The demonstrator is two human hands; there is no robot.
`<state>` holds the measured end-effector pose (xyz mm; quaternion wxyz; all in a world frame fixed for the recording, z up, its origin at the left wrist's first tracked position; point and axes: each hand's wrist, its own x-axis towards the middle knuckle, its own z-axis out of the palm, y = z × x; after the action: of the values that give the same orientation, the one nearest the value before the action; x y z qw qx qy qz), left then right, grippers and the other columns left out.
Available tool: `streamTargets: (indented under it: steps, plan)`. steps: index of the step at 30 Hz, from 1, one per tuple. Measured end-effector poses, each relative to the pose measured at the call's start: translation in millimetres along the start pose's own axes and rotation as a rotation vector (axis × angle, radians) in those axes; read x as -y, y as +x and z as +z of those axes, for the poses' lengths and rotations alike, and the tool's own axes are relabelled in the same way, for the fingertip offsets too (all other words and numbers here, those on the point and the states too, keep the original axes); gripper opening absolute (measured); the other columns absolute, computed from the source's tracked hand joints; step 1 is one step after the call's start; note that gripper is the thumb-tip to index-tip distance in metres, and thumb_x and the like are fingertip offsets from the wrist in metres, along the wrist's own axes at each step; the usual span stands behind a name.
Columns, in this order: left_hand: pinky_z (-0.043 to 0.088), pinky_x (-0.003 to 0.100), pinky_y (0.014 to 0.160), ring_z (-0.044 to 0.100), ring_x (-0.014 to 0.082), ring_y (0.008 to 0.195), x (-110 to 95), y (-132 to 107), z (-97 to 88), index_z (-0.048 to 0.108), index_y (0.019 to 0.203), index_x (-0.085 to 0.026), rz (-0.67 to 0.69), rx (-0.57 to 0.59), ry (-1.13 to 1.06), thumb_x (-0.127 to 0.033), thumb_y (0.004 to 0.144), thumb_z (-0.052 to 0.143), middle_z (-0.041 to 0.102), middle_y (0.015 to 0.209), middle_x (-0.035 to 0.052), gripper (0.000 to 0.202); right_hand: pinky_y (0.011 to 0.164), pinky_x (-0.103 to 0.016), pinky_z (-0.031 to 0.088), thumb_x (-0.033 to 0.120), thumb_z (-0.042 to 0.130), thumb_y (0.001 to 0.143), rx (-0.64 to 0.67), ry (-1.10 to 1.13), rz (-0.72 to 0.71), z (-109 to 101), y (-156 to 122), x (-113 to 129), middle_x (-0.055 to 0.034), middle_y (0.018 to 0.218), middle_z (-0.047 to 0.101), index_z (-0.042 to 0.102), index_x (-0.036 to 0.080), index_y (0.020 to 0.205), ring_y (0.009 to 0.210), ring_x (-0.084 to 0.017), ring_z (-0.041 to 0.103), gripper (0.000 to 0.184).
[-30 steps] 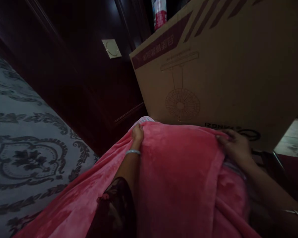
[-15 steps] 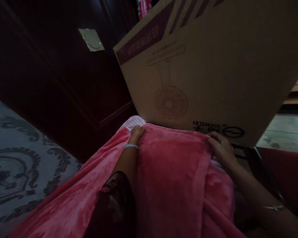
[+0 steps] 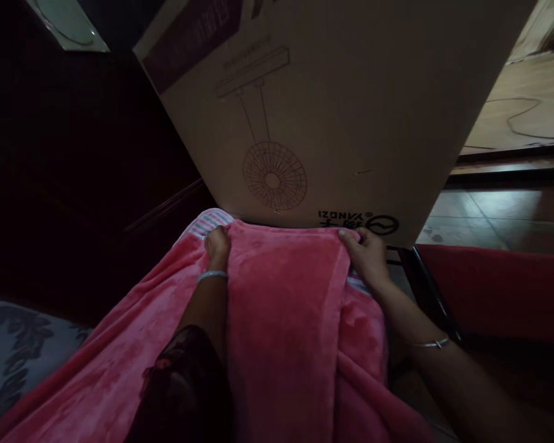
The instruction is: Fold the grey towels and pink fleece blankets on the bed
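Note:
A pink plush blanket [image 3: 281, 320] spreads before me, its far edge partly folded over in a strip. Striped cloth [image 3: 207, 223] shows at its far left corner, and a bit more stripe peeks out below my right wrist. My left hand [image 3: 218, 245] is closed on the far edge of the strip at its left side. At the right corner of the same edge, my right hand [image 3: 367, 255] pinches the fabric, thumb on top. Between both hands the edge is stretched nearly straight. Each wrist wears a bracelet.
Just beyond the blanket stands a big cardboard box [image 3: 351, 123] with a fan drawing and upside-down print. Dark wood panelling [image 3: 96, 154] rises at the left, above patterned fabric [image 3: 23, 357]. At the right are a red padded surface [image 3: 498, 289] and a tiled floor [image 3: 480, 212].
The view has shifted, so box, blanket and hands appear further left. My right hand's grip on the blanket corner shows more plainly. Both hands keep hold of the edge.

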<state>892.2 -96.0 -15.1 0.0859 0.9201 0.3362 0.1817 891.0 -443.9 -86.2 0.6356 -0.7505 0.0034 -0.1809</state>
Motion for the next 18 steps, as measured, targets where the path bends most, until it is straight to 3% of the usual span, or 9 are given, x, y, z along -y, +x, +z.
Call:
streamTargets:
  steps: [3,8,10,12,15,18]
  plan:
    - [0.048,0.035,0.087,0.066,0.0289,0.11,3,1,1.7,0.071,0.12,-0.015,0.005,0.021,0.008,-0.028,0.099,0.043,0.072,0.121,0.0172,0.037,0.055,-0.027,0.028,0.058,0.06,0.069,-0.035,-0.028,-0.002,1,2,2,0.0039,0.055,0.044,0.048,0.022,0.061,0.057,-0.012,0.039,0.039]
    - [0.048,0.032,0.094,0.063,0.028,0.118,6,3,-11.7,0.062,0.133,-0.006,0.039,0.065,0.002,-0.029,0.097,0.051,0.069,0.128,0.0205,0.044,0.056,-0.028,0.03,0.052,0.064,0.071,-0.07,-0.03,0.038,3,2,6,0.0046,0.054,0.042,0.043,0.023,0.058,0.057,-0.012,0.038,0.037]
    - [0.045,0.033,0.102,0.058,0.0281,0.126,7,-5,-16.1,0.053,0.142,-0.006,0.098,-0.002,0.009,-0.032,0.097,0.051,0.062,0.138,0.0211,0.052,0.057,-0.028,0.031,0.051,0.064,0.071,-0.098,-0.017,0.042,3,2,7,0.0042,0.055,0.044,0.043,0.023,0.059,0.058,-0.013,0.04,0.037]
    - [0.041,0.037,0.109,0.053,0.0295,0.132,8,-16,-17.0,0.051,0.144,-0.009,0.241,-0.068,0.062,-0.034,0.097,0.05,0.057,0.143,0.0203,0.053,0.058,-0.028,0.032,0.052,0.063,0.07,-0.119,-0.011,0.032,3,2,6,0.0034,0.056,0.048,0.047,0.023,0.061,0.06,-0.014,0.043,0.035]
    - [0.041,0.04,0.11,0.055,0.0299,0.13,12,-26,-12.9,0.063,0.132,-0.015,0.459,0.07,0.181,-0.032,0.1,0.042,0.063,0.135,0.0172,0.042,0.059,-0.029,0.033,0.053,0.062,0.068,-0.118,-0.015,0.028,2,3,2,0.0024,0.059,0.051,0.053,0.021,0.066,0.061,-0.015,0.045,0.033]
    - [0.044,0.038,0.108,0.059,0.0277,0.126,14,-21,-8.5,0.069,0.124,-0.018,0.483,0.243,0.214,-0.031,0.101,0.039,0.067,0.131,0.0136,0.041,0.059,-0.03,0.034,0.055,0.06,0.069,-0.112,-0.045,0.04,0,4,-2,0.0014,0.06,0.053,0.055,0.021,0.068,0.062,-0.016,0.046,0.035]
